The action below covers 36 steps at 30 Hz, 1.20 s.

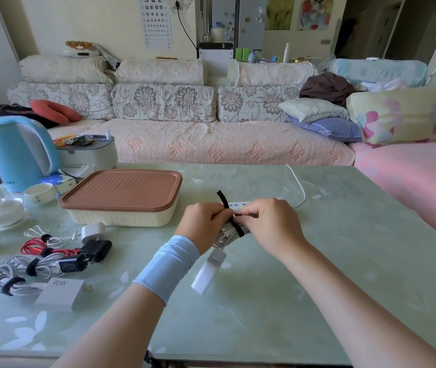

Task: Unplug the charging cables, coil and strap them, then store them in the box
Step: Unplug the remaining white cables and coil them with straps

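Cable coil [221, 238] is gripped by the left hand [203, 224], black strap [223, 200] pinched by the right hand [272, 223]; best drawn snug before fastening.

Head-worn view, forward-down, near table [344, 261]

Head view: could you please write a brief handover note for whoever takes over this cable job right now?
Left hand grips the coiled white cable, its charger dangling below.
Right hand pinches the black strap wrapped round that coil; the strap's tail sticks up, not yet fastened.
Done: four strapped bundles lie on the table, left side.
Left: fasten this strap, open the closed box, store all five bundles.
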Each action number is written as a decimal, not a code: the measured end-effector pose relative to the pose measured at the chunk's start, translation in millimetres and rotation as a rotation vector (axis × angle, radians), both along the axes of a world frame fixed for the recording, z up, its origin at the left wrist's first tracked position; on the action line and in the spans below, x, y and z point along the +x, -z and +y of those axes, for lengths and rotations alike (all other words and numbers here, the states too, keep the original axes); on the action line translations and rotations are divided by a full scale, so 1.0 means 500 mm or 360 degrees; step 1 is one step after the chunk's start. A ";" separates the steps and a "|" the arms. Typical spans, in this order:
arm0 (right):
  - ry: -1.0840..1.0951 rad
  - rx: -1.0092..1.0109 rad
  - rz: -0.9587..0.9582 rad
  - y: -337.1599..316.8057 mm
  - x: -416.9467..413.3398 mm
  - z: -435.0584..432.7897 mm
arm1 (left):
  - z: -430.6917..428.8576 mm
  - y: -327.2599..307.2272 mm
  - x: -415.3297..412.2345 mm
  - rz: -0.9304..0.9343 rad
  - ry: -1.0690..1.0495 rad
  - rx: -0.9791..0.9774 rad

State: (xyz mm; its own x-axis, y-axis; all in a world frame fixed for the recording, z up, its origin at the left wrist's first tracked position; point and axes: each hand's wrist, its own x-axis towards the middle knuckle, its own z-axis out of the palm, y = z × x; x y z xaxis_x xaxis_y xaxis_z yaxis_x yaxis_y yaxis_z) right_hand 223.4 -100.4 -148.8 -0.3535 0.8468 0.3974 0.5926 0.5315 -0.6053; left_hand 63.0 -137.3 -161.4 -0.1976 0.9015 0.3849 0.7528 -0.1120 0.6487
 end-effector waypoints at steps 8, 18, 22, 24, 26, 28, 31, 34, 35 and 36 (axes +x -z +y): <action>-0.0157 0.0548 0.0191 0.033 -0.022 0.003 | 0.005 0.009 0.000 -0.0265 -0.0122 -0.0143; -0.0671 0.0215 0.0199 0.030 -0.013 0.013 | 0.003 0.016 -0.024 -0.0687 -0.0125 -0.0218; -0.0670 0.0054 0.0184 0.029 -0.011 0.010 | -0.001 0.011 -0.025 -0.0601 -0.0171 -0.0167; -0.0644 -0.0015 0.0176 0.029 -0.011 0.011 | -0.004 0.010 -0.026 -0.0550 -0.0166 -0.0145; -0.0579 -0.0130 0.0257 0.026 -0.009 0.014 | -0.008 0.007 -0.020 -0.0482 -0.0133 -0.0108; -0.0512 -0.0220 0.0336 0.019 -0.002 0.017 | -0.014 -0.002 -0.013 -0.0419 -0.0089 -0.0044; -0.0417 -0.0151 0.0109 0.008 0.014 0.018 | -0.023 -0.015 -0.010 -0.0298 -0.0019 0.0070; -0.0498 -0.0227 -0.0099 -0.002 0.025 0.016 | -0.032 -0.026 -0.014 -0.0144 0.0056 0.0072; -0.0516 -0.0224 -0.0119 -0.005 0.028 0.015 | -0.035 -0.031 -0.014 -0.0112 0.0079 0.0058; -0.0521 -0.0175 -0.0123 -0.008 0.030 0.014 | -0.038 -0.035 -0.015 -0.0110 0.0100 0.0042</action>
